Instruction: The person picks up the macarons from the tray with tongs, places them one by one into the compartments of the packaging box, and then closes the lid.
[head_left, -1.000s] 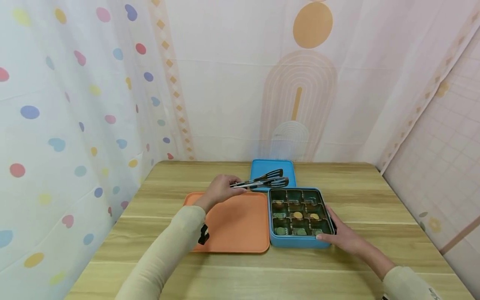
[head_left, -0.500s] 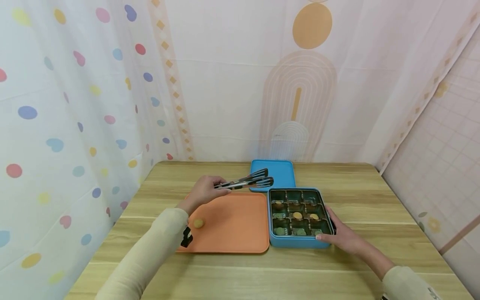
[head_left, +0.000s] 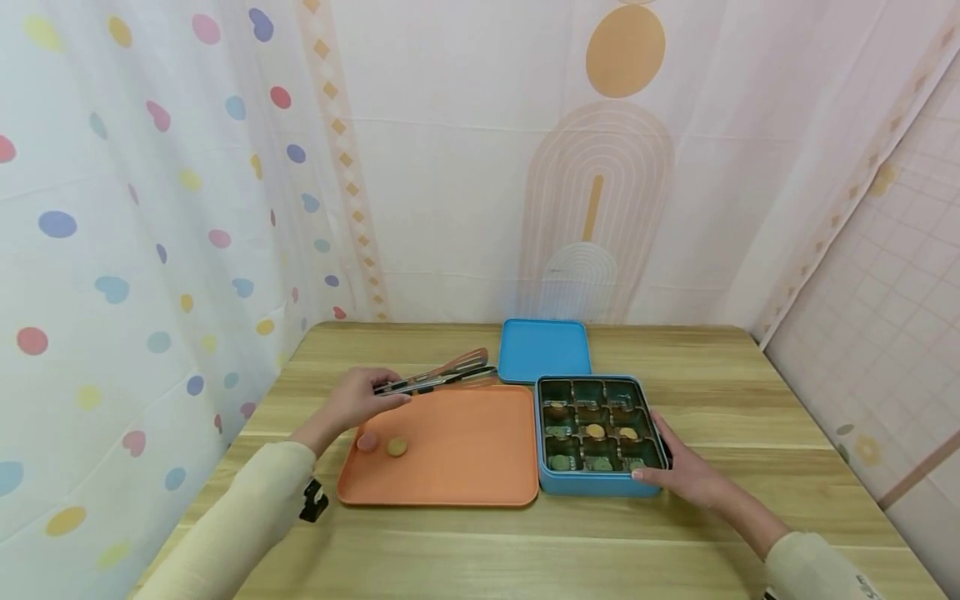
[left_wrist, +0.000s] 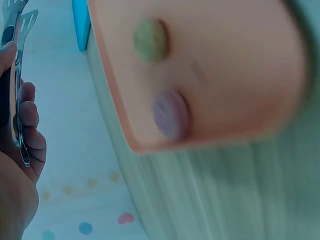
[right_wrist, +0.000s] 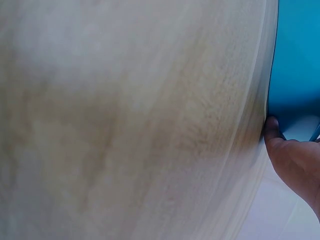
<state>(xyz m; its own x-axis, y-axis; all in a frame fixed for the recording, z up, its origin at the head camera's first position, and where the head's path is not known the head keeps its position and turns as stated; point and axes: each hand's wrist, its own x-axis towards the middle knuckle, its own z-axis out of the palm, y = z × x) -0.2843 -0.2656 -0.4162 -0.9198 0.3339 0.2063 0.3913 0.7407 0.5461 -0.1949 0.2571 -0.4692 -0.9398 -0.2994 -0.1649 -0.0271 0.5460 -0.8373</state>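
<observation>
My left hand (head_left: 355, 402) grips a pair of metal serving tongs (head_left: 442, 375) above the far left part of the orange tray (head_left: 472, 475). Nothing shows between the tips of the tongs, which point right. On the tray's left side lie a pink macaron (head_left: 367, 442) and a yellow-green macaron (head_left: 397, 447), seen larger in the left wrist view as a purplish macaron (left_wrist: 171, 115) and a green macaron (left_wrist: 151, 40). My right hand (head_left: 690, 471) holds the near right corner of the blue box (head_left: 600, 484), its thumb over the rim. Inside, a dark divided insert holds several yellow and green macarons.
A flat blue lid (head_left: 544, 350) lies behind the tray and the box. The box stands against the tray's right edge on the wooden table (head_left: 480, 550). Patterned curtains (head_left: 465, 167) hang behind the table and on both sides.
My left hand has moved left and slightly nearer with the tongs, away from over the blue lid. Both macarons on the tray have come into sight. The right hand stays on the box.
</observation>
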